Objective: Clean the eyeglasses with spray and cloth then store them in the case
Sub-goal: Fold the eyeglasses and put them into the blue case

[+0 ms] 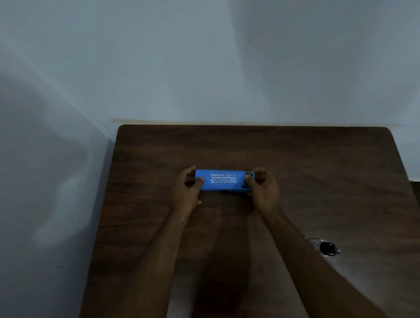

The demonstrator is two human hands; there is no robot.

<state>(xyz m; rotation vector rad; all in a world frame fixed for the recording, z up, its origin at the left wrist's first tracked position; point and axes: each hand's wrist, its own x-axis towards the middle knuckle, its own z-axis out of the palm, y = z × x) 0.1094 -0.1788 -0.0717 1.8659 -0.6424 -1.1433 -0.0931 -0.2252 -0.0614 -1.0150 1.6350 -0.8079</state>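
— Item one?

— A long, closed bright-blue eyeglasses case (224, 181) with white lettering printed on its lid is listed. It is laid flat on the dark wood-grain table (303, 168), near the middle and lengthwise from left to right. The lettering is too blurred to be read.

— How is it held?

— It is gripped at both ends. The left hand (186, 192) is clamped on the left end, the thumb laid on the lid and the fingers curled round the far edge. The right hand (262, 188) is clamped on the right end, the thumb pressed down beside a dark patterned patch on the lid.

— The eyeglasses themselves?

— None are seen; whether they are inside the case cannot be told.

— Further entries?

— A small clear bottle with a black cap (326, 247) is recorded at the table's right side, well apart from the case. The table is set against a pale wall (198, 61), in dim light.
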